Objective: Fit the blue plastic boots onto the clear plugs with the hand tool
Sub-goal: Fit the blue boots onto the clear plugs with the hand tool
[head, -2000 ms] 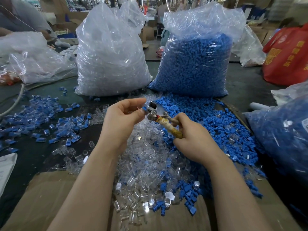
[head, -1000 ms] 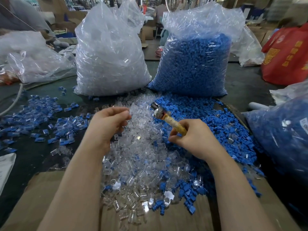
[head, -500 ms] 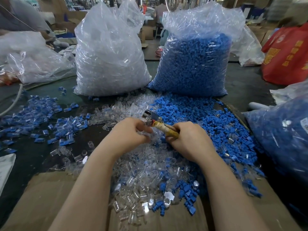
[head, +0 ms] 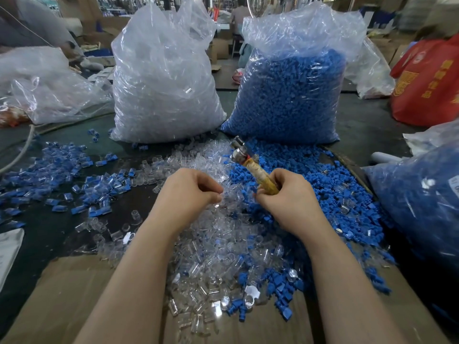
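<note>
My right hand (head: 288, 197) grips the yellow-wrapped handle of the hand tool (head: 250, 165). Its metal head points up and away over the piles, with nothing visible on its tip. My left hand (head: 188, 192) is curled over the heap of clear plugs (head: 218, 234), fingertips pinched together; whether a plug sits between them I cannot make out. Loose blue boots (head: 310, 175) lie in a heap to the right of the tool. A scatter of fitted blue-and-clear pieces (head: 74, 184) lies on the dark table at the left.
Two big plastic bags stand at the back: one of clear plugs (head: 164, 78), one of blue boots (head: 290, 95). Another blue-filled bag (head: 419, 199) is at the right, a red bag (head: 429, 80) behind it. Cardboard (head: 64, 301) covers the near edge.
The tool has tilted up from near the left hand's fingers, so its head now stands away. Earlier my left hand left the tool, went left, then came back to the clear heap.
</note>
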A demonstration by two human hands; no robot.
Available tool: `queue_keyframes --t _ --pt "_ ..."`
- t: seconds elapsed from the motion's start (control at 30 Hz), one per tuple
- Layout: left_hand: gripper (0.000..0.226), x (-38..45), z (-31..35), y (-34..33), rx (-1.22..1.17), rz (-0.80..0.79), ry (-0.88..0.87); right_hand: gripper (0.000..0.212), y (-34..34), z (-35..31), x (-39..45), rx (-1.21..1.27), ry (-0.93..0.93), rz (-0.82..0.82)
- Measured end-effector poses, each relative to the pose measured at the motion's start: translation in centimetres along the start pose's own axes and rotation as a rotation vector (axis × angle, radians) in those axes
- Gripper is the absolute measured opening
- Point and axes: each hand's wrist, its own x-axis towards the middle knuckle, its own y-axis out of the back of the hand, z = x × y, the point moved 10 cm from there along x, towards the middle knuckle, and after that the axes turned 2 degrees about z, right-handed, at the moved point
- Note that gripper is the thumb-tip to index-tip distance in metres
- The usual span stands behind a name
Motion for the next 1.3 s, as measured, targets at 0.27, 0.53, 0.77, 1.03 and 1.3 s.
queue_keyframes --t 0.27,0.53,0.77,1.03,1.3 --pt "0.022 -0.3 0.1 0.5 -0.411 0.030 0.059 0.012 0.1 -0.4 -0.1 0.258 0.015 0.009" --pt "0.021 -0.5 0.9 -0.7 -0.595 -0.039 0.091 0.013 0.3 -1.8 -0.3 0.396 0.101 0.030" --pt "0.014 -0.6 0.8 -1.0 -0.112 -0.046 0.031 0.015 0.5 -0.8 -0.1 0.314 0.061 0.050" --pt "0.021 -0.9 1.3 -2.0 0.170 -0.071 0.013 0.019 0.4 -1.0 -0.2 0.277 0.077 0.070" --pt "0.017 -0.7 1.2 -0.8 -0.006 0.044 0.021 0.019 0.5 -0.9 -0.2 0.267 0.081 0.079"
